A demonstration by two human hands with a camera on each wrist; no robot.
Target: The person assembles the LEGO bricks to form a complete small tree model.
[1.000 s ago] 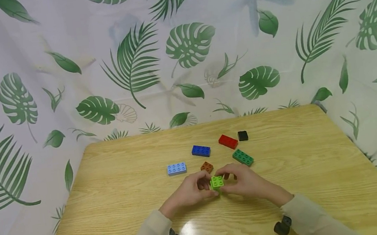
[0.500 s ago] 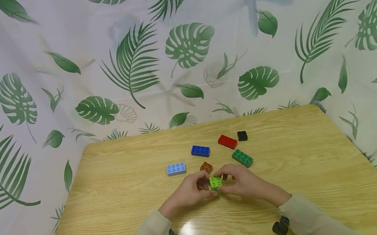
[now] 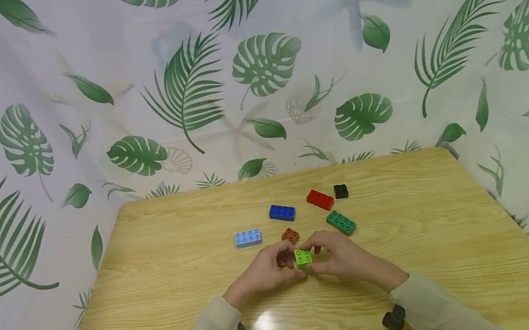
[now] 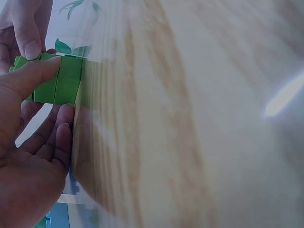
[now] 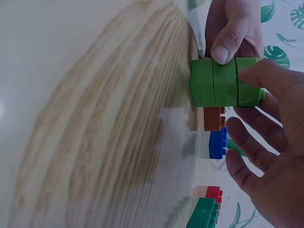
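Observation:
A short stack of lime-green toy bricks (image 3: 303, 258) stands on the table between the two hands. In the right wrist view the stack (image 5: 225, 84) shows three bricks, one on another, with studs on top. My left hand (image 3: 269, 268) grips it from the left, thumb on the middle brick and fingers behind. From the right, my right hand (image 3: 342, 254) pinches the top brick (image 5: 247, 90) between thumb and fingers, its other fingers loosely bent. Just behind the stack lies a small brown-orange brick (image 3: 290, 235).
Farther back on the wooden table (image 3: 168, 265) lie a light blue brick (image 3: 247, 238), a dark blue brick (image 3: 282, 212), a red brick (image 3: 320, 199), a black brick (image 3: 340, 191) and a dark green brick (image 3: 341, 223). A leaf-patterned cloth (image 3: 224, 159) hangs behind and at the sides.
The top lime-green brick has shifted slightly left with my right hand and now sits in line over the bricks beneath. My left hand has hardly moved.

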